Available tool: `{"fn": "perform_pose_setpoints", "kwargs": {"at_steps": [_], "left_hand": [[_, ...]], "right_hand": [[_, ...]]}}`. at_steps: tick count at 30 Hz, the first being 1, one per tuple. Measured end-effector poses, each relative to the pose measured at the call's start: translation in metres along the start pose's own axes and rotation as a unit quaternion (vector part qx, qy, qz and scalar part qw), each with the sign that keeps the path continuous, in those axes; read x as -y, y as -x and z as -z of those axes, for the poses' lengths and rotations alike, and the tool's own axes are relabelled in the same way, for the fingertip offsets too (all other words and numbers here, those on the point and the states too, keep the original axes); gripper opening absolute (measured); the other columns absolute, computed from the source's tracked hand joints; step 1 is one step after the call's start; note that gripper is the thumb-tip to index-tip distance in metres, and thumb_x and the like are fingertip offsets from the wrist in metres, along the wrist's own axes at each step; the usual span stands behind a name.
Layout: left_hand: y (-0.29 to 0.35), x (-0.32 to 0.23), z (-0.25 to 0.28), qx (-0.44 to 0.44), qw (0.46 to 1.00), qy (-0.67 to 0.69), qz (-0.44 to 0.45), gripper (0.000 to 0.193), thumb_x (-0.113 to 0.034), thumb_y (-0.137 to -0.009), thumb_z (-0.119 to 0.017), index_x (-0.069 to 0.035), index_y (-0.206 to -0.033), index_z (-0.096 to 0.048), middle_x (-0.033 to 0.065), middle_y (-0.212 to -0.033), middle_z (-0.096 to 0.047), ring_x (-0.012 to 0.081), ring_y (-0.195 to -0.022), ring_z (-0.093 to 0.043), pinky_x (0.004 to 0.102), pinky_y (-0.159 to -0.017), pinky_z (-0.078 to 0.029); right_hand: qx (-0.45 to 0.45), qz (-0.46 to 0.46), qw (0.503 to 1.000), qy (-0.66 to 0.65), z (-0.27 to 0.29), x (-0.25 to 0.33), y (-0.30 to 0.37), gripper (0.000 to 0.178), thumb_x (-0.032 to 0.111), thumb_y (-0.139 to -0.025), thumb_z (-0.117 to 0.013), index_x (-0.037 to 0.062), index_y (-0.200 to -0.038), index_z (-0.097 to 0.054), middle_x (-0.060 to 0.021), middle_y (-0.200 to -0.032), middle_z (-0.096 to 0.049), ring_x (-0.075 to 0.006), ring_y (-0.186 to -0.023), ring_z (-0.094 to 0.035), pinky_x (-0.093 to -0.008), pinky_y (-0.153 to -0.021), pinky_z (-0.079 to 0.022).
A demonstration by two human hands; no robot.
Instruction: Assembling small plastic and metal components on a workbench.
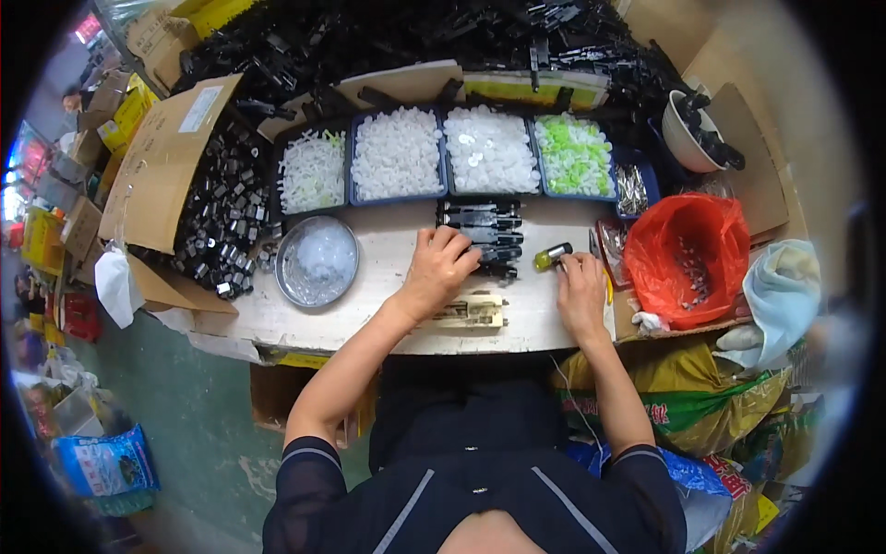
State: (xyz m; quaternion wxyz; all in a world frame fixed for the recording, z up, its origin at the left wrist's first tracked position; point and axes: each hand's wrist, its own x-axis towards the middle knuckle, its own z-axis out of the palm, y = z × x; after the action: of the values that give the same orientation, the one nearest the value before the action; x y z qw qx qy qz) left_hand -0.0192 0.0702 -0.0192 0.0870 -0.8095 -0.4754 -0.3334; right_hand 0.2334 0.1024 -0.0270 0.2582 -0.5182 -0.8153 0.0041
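Toward the middle of the table, my left hand has its fingers bent and their tips against a row of black plastic parts. Whether it grips one of them is hidden. Just nearer the table's front edge lies a cream-coloured slotted fixture. To the right, my right hand is closed, with thumb and fingertips at a short yellow-green and black cylinder that looks like a tool handle. Beyond these fingers lies a thin metal piece, too small to make out.
Blue trays of white and green small pieces line the back, before a heap of black parts. A round metal dish and a cardboard box stand left. A red bag, a metal-parts tray and a blue cloth are right.
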Motion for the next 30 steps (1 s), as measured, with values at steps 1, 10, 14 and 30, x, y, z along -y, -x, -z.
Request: {"fn": "perform_pose_setpoints", "kwargs": {"at_steps": [1, 10, 14, 30], "left_hand": [[-0.003, 0.001, -0.008, 0.010, 1.000, -0.011, -0.005, 0.021, -0.009, -0.067, -0.067, -0.007, -0.087, -0.060, 0.0045, -0.090, -0.057, 0.0229, -0.089, -0.052, 0.0377, -0.079, -0.037], [0.000, -0.005, -0.010, 0.075, 0.997, -0.023, 0.018, 0.037, -0.022, -0.058, -0.075, -0.010, -0.089, -0.059, 0.0077, -0.093, -0.051, 0.0247, -0.088, -0.047, 0.0378, -0.072, -0.036], [-0.005, -0.004, -0.014, 0.069, 0.997, -0.012, 0.016, 0.035, -0.022, -0.059, -0.073, -0.010, -0.088, -0.058, 0.0075, -0.087, -0.049, 0.0243, -0.084, -0.046, 0.0374, -0.069, -0.036], [0.101, 0.031, 0.109, -0.180, 0.908, 0.077, 0.370, 0.009, 0.000, -0.072, -0.067, 0.000, -0.081, -0.064, 0.0090, -0.078, -0.058, 0.0232, -0.076, -0.055, 0.0324, -0.069, -0.044]], "right_hand": [[0.002, 0.000, 1.000, -0.012, 0.003, -0.005, 0.000, 0.022, 0.002, -0.075, -0.059, 0.0020, -0.097, -0.060, -0.0116, -0.098, -0.054, -0.0283, -0.094, -0.049, -0.0388, -0.077, -0.037], [-0.069, 0.103, 0.983, -0.133, -0.002, 0.007, -0.049, 0.015, 0.000, -0.072, -0.060, 0.0039, -0.086, -0.062, -0.0082, -0.088, -0.057, -0.0265, -0.085, -0.053, -0.0371, -0.072, -0.038], [-0.101, 0.164, 0.971, -0.144, -0.014, 0.024, -0.097, 0.014, 0.001, -0.072, -0.060, 0.0050, -0.086, -0.062, -0.0075, -0.088, -0.057, -0.0260, -0.086, -0.054, -0.0369, -0.072, -0.039], [-0.178, 0.243, 0.946, 0.119, -0.017, 0.095, -0.344, 0.032, 0.001, -0.066, -0.057, 0.0126, -0.096, -0.063, -0.0043, -0.097, -0.052, -0.0246, -0.094, -0.047, -0.0394, -0.073, -0.035]]}}
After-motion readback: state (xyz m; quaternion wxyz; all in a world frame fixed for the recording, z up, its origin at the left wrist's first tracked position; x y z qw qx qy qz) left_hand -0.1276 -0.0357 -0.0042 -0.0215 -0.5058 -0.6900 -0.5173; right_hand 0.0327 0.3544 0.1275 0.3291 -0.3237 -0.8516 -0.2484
